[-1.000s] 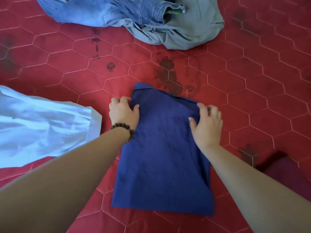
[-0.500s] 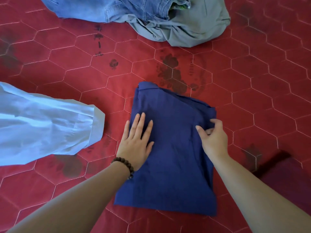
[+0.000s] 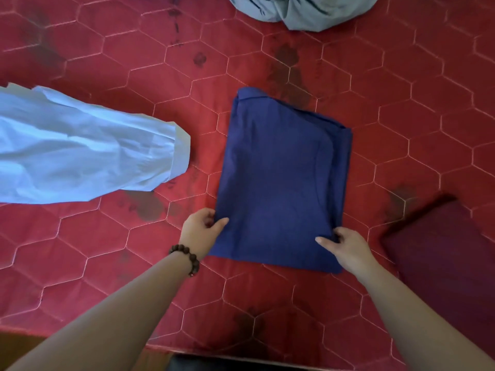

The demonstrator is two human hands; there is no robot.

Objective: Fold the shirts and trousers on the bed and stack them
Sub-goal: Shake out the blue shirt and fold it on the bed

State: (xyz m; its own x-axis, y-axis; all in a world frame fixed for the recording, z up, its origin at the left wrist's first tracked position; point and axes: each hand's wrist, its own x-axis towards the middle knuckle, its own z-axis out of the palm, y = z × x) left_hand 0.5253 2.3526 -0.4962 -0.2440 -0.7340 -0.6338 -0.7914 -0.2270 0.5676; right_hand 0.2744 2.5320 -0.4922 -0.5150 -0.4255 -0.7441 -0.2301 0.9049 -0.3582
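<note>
Navy shirt [image 3: 281, 180]: frame centre, folded to a flat rectangle on the red quilt [image 3: 107, 250], collar end toward the top. Left hand [image 3: 201, 232] pinches its lower left corner, right hand [image 3: 345, 247] its lower right corner, likely to bring the hem up for another fold. Thin, matte cloth. Pale blue garment [image 3: 80, 151], left, creased, unfolded. Grey garment [image 3: 302, 9], top edge, bunched. Maroon fold [image 3: 442, 250], lower right, blurred.

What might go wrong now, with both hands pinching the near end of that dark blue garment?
The folded blue garment is gripped by the left hand and right hand only at its near corners; lifting could let the layered right edge slip open. It might also swing into the light blue garment nearby.
</note>
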